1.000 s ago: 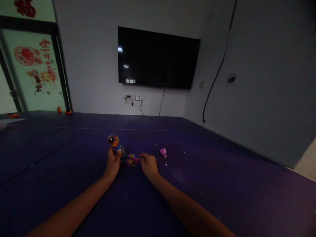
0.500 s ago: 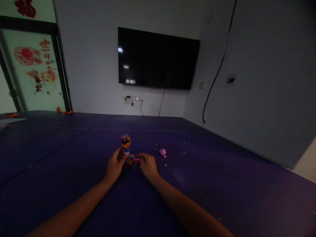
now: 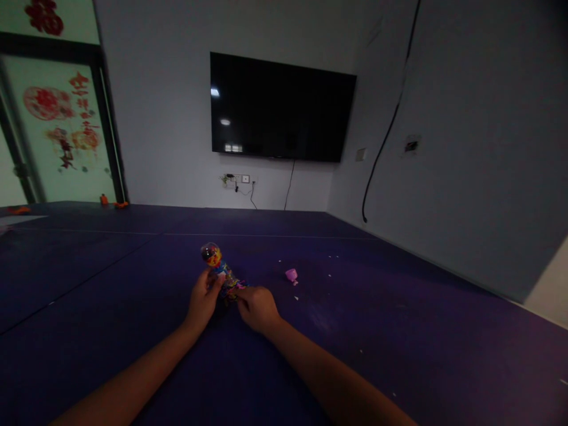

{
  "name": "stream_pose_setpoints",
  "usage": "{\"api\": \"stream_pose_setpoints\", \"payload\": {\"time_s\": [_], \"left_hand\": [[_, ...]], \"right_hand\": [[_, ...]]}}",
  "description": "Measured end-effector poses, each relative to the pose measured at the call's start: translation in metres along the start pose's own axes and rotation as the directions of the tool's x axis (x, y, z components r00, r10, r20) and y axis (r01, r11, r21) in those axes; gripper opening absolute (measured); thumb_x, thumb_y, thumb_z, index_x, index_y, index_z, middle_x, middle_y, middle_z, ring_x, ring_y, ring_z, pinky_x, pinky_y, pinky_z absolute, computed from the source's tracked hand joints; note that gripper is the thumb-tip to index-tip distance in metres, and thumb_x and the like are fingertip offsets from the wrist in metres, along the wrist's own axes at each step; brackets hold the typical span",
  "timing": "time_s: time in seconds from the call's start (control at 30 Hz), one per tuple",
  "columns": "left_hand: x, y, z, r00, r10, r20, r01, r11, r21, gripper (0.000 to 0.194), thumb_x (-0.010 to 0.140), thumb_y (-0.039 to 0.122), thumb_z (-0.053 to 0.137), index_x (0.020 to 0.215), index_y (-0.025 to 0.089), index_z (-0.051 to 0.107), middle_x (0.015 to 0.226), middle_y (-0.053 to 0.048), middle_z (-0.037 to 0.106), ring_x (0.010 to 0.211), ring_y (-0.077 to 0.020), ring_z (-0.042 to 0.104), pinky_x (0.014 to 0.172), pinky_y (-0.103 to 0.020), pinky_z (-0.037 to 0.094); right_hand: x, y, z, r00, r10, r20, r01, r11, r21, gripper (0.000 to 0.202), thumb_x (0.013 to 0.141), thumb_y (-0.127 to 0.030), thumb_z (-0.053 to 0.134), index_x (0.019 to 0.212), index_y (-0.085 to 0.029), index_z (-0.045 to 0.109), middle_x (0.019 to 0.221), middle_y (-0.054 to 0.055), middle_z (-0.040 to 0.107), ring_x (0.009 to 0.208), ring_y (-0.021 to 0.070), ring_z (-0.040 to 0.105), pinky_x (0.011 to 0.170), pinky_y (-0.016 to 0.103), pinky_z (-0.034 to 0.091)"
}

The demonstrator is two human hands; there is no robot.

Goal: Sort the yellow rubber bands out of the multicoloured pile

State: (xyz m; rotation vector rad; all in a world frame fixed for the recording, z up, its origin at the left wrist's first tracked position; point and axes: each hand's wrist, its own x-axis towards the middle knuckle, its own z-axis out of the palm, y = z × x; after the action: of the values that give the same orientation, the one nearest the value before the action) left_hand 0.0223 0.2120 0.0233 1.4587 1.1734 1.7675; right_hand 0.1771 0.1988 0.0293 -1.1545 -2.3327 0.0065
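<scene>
My left hand [image 3: 205,298] is closed around a clear bulb-topped bottle [image 3: 212,254] with colourful bits inside. The bottle tilts, its round end up and to the left, its lower end toward the pile. Beneath that end lies a small heap of colourful pieces [image 3: 231,291] on the purple floor mat. My right hand [image 3: 261,309] rests at the heap's right side, fingertips pinched together at the bottle's lower end. What those fingers hold, if anything, is too small to make out.
A small pink cup-like piece [image 3: 291,275] lies to the right on the mat [image 3: 337,367], among scattered white scraps. Orange items [image 3: 104,199] stand by the door at the far left. A black cable [image 3: 377,157] hangs down the right wall, and a television [image 3: 281,106] is mounted ahead.
The bottle has gone from upright to tilted, its round end swinging left. My right hand has moved left and slightly down, closer to the bottle's lower end.
</scene>
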Motion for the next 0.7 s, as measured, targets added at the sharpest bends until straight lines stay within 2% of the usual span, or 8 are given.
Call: {"api": "stream_pose_setpoints", "payload": {"time_s": [0.07,0.17,0.33,0.43,0.53,0.6,0.7], "left_hand": [[0.0011,-0.0016,-0.0006,1.0,-0.022,0.004,0.022,1.0,-0.005,0.051,0.072,0.051,0.059,0.107,0.014,0.056,0.093,-0.009,0.068,0.088,-0.0246,0.065,0.081,-0.037,0.049],[0.0009,-0.0035,-0.0005,1.0,0.015,-0.009,-0.015,0.999,0.03,0.05,0.072,0.05,0.06,0.108,0.016,0.056,0.093,-0.009,0.068,0.087,-0.0242,0.065,0.08,-0.037,0.049],[0.0,-0.0056,0.0005,0.997,0.073,-0.031,-0.068,0.989,0.129,0.046,0.072,0.048,0.06,0.107,0.017,0.056,0.093,-0.008,0.068,0.085,-0.0236,0.065,0.079,-0.038,0.049],[0.0007,-0.0055,-0.0005,0.996,0.059,-0.068,-0.051,0.993,0.106,0.047,0.073,0.05,0.059,0.106,0.017,0.057,0.093,-0.009,0.068,0.085,-0.0239,0.065,0.077,-0.037,0.049],[0.0013,-0.0046,-0.0025,0.994,0.002,-0.11,0.004,0.999,0.047,0.05,0.072,0.055,0.058,0.104,0.015,0.057,0.09,-0.009,0.068,0.082,-0.0243,0.065,0.072,-0.036,0.051],[0.0013,-0.0038,-0.0035,0.991,-0.03,-0.128,0.033,0.999,0.018,0.052,0.072,0.056,0.057,0.104,0.015,0.057,0.088,-0.008,0.068,0.08,-0.024,0.065,0.069,-0.035,0.051],[0.0007,-0.0023,-0.0036,0.992,-0.03,-0.126,0.034,0.999,0.026,0.052,0.07,0.057,0.059,0.1,0.015,0.058,0.086,-0.008,0.068,0.078,-0.0241,0.065,0.069,-0.035,0.051]], "right_hand": [[0.0005,-0.0025,-0.0015,1.0,-0.018,0.022,0.02,0.998,-0.063,0.037,0.079,-0.016,0.044,0.111,-0.023,0.061,0.092,0.006,0.069,0.082,0.0189,0.063,0.073,0.027,0.042],[0.0021,-0.0032,-0.002,1.0,0.003,0.021,-0.001,0.994,-0.113,0.035,0.081,-0.016,0.042,0.11,-0.021,0.061,0.092,0.007,0.069,0.081,0.0193,0.063,0.073,0.028,0.041],[0.0019,0.0001,0.0003,0.999,0.013,0.03,-0.009,0.994,-0.109,0.03,0.08,-0.016,0.043,0.101,-0.021,0.065,0.091,0.007,0.069,0.08,0.0182,0.063,0.072,0.027,0.041],[0.0001,0.0025,0.0027,0.993,-0.106,0.049,0.109,0.992,-0.059,0.03,0.075,-0.016,0.046,0.097,-0.023,0.066,0.09,0.004,0.069,0.081,0.017,0.062,0.072,0.026,0.04],[-0.0001,0.0034,0.0046,0.964,-0.252,0.079,0.255,0.967,-0.02,0.029,0.072,-0.016,0.047,0.09,-0.023,0.068,0.085,0.003,0.069,0.081,0.0167,0.062,0.072,0.025,0.04],[0.0011,0.003,0.005,0.956,-0.279,0.09,0.283,0.959,-0.035,0.028,0.071,-0.015,0.047,0.088,-0.021,0.068,0.083,0.004,0.069,0.08,0.0174,0.062,0.071,0.026,0.04],[0.0031,0.0015,0.004,0.968,-0.237,0.086,0.244,0.966,-0.087,0.029,0.073,-0.014,0.045,0.092,-0.019,0.067,0.086,0.006,0.068,0.081,0.0192,0.061,0.072,0.029,0.039]]}}
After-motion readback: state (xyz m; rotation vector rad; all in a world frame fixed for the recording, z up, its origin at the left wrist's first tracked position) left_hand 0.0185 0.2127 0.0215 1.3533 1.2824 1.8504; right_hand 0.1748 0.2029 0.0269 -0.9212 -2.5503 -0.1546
